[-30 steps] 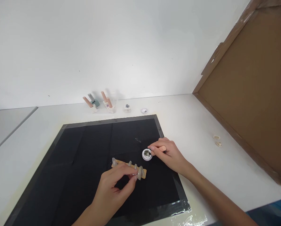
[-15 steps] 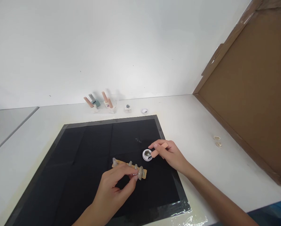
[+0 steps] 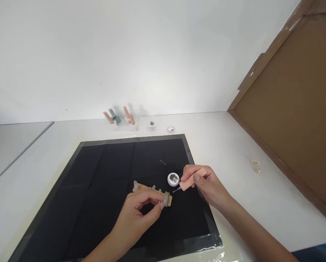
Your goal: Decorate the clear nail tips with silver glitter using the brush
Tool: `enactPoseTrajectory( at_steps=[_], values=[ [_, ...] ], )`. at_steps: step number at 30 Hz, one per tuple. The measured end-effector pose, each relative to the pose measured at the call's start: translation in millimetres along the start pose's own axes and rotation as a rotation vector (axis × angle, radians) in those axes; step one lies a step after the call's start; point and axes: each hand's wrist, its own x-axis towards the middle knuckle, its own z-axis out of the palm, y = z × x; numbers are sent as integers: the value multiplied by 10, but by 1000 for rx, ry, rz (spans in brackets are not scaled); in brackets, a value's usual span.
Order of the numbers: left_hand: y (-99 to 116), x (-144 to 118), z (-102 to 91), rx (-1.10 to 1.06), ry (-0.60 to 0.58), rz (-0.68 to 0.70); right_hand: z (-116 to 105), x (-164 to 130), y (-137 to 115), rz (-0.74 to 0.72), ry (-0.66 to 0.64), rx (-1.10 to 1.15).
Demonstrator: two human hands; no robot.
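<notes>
My left hand (image 3: 143, 214) pinches a greyish false nail (image 3: 166, 199) between thumb and fingertips, with a small silvery piece showing at its base. Behind those fingers lies a yellowish strip (image 3: 144, 187) carrying several more false nails, partly hidden by the hand. In my right hand (image 3: 203, 182) is a nail polish brush (image 3: 191, 181) by its peach cap handle. Its bristle tip points down and left, in the gap between the held nail and a small round white pot (image 3: 173, 179). Dark, shiny silvery material fills the pot, which the brush is clear of.
A black mat (image 3: 108, 203) with taped edges covers the white table (image 3: 234, 145). At the back stand several polish bottles (image 3: 132, 125), a small grey-topped bottle (image 3: 151, 126) and a white lid (image 3: 170, 129). Two small cream pieces (image 3: 256, 166) lie right, near a brown cardboard panel (image 3: 294, 109).
My right hand has drawn the brush out of the pot, bringing its tip down towards the held nail. My left hand keeps its pinch. The whole view has shifted slightly.
</notes>
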Motion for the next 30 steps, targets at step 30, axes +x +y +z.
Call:
enactPoseTrajectory(
  at_steps=[30],
  values=[
    [-66,-44,51,225,-33,293,224,-113,-67,-90,74,-242]
  ],
)
